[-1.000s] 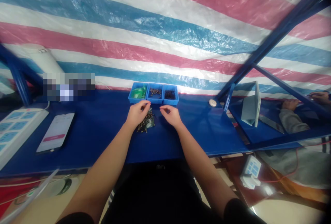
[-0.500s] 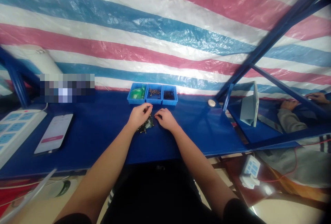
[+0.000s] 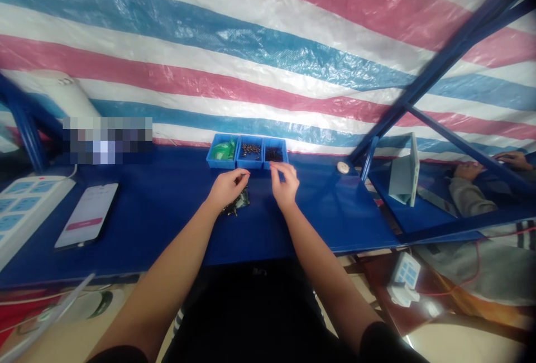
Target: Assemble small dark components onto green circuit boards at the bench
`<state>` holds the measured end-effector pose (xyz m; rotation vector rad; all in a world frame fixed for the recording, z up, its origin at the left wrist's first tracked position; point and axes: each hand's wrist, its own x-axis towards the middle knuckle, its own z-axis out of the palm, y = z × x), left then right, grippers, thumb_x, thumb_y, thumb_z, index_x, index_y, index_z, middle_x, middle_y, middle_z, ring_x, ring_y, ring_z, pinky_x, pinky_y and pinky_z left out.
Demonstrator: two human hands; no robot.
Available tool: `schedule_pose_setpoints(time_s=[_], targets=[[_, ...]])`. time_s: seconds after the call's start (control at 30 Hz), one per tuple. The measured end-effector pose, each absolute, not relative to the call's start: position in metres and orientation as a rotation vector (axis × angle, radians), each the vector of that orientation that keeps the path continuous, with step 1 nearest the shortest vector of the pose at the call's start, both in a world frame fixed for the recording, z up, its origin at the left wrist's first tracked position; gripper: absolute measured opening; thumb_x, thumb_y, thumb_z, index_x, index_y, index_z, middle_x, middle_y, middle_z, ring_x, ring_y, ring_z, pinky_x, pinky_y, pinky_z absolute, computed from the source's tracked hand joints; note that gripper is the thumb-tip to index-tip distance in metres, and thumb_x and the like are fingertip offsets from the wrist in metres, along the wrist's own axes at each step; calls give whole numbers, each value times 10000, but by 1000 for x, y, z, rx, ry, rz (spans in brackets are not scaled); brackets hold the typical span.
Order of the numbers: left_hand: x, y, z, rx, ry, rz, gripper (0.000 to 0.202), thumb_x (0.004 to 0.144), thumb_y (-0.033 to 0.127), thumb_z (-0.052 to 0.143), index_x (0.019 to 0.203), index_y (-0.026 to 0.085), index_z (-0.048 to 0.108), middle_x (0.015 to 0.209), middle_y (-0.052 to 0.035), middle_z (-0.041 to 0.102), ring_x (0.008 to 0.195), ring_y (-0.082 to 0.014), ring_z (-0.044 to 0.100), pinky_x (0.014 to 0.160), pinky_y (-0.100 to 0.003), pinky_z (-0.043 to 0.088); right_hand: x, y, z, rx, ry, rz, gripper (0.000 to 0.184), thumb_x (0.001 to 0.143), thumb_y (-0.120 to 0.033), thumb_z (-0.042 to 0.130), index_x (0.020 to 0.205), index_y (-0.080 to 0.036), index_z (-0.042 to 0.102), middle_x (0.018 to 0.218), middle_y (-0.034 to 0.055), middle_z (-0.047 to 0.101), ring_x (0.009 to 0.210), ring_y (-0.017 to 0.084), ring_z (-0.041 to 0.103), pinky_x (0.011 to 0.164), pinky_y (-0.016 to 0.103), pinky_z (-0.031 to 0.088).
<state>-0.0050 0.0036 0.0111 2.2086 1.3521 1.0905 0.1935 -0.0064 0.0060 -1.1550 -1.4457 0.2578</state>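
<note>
A blue plastic tray (image 3: 247,151) with three compartments stands at the back edge of the blue bench top. Its left compartment holds a green plastic bag (image 3: 221,151), the middle one small brass-and-dark parts (image 3: 250,149), the right one dark small parts (image 3: 274,154). My left hand (image 3: 228,189) hovers with pinched fingers at the edge of a loose heap of small dark parts on green plastic (image 3: 237,204). My right hand (image 3: 285,184) has its fingertips pinched at the front of the right compartment. Anything between either hand's fingers is hidden.
A phone (image 3: 86,215) and a power strip (image 3: 25,209) lie on the bench at left. A round white disc (image 3: 343,167) sits at right. Beyond a blue frame, a tablet (image 3: 404,176) stands near a co-worker's grey sleeve (image 3: 467,195). A striped tarp (image 3: 268,56) forms the back wall.
My right hand has moved away from the heap, up and to the right, to the front of the tray's right compartment. My left hand has stayed near the heap.
</note>
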Motion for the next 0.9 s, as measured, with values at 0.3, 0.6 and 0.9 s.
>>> schedule_pose_setpoints(time_s=[0.3,0.6,0.9], targets=[[-6,4,10,2199,1365,1080,282,913,431,508,990,231,690,709,9,672,628,-143,598,640,-239,453,211,22,4,-1383,-1463,139,222,930,-368,504,992,-242,676,1285,103,628,1369,276,391,1090,574,268],[-5,5,10,2214,1380,1090,272,918,407,502,987,221,688,693,17,660,611,-130,580,635,-233,432,198,5,-8,-1278,-1759,228,241,918,-217,486,1053,-223,686,1049,66,720,1061,224,583,986,400,401],[-7,7,8,2183,1443,1106,272,910,406,512,1002,222,690,757,6,690,651,-132,605,667,-230,452,166,2,-17,-1282,-2227,303,215,888,-244,582,1036,-216,736,1022,73,664,920,225,513,862,369,411]])
